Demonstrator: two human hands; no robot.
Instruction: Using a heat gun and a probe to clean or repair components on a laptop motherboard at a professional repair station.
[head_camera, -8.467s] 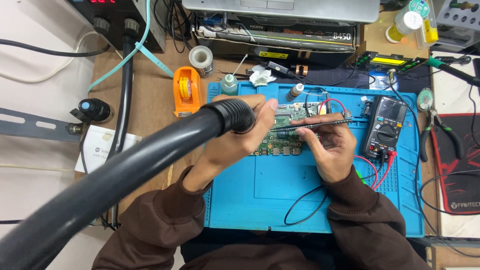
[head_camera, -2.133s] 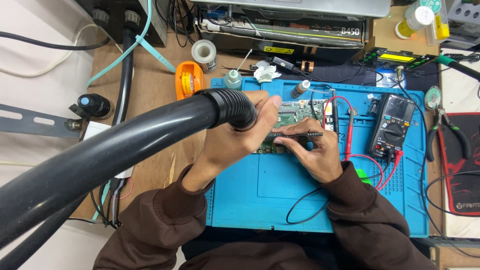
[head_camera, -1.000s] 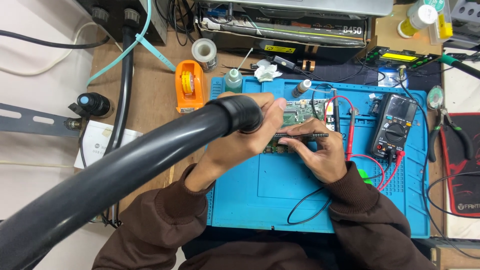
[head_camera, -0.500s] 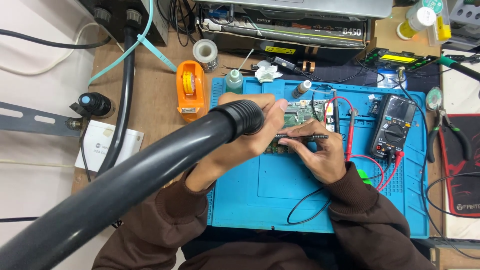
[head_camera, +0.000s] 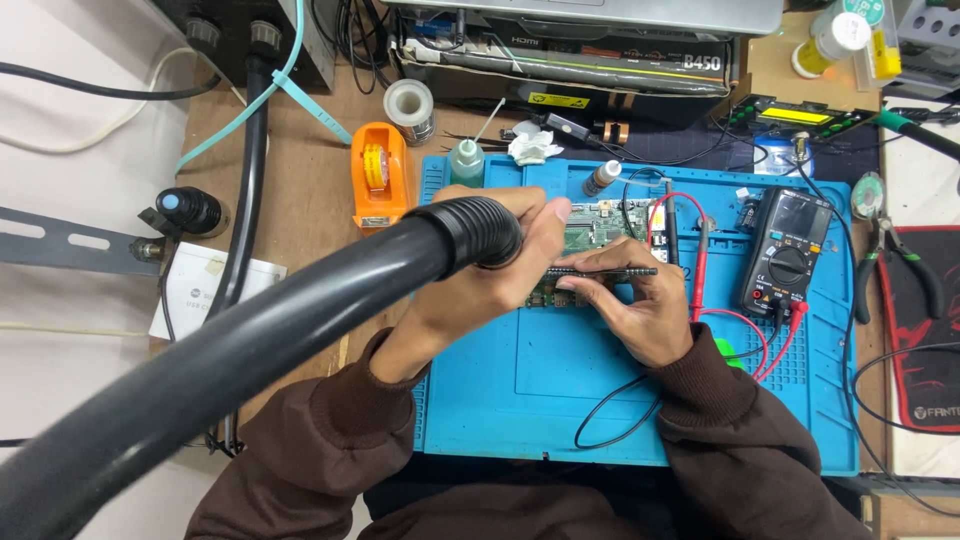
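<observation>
Now steadier over the green circuit board (head_camera: 590, 240) than half a second back: left hand (head_camera: 505, 275) shifted slightly, fingers curled shut round the ribbed end of the black fume hose (head_camera: 470, 235), nozzle kept just above the board. Right hand (head_camera: 640, 305) closed on a slim dark soldering tool (head_camera: 600, 271), lying level across the board's near edge, much as a second ago. Board itself at the far middle of the blue work mat (head_camera: 560, 390), partly hidden by both hands. Black multimeter (head_camera: 790, 255) to the right, red leads trailing; orange tape dispenser (head_camera: 377, 175) off the mat's left corner. Small changes only, suggesting fine work in one spot.
</observation>
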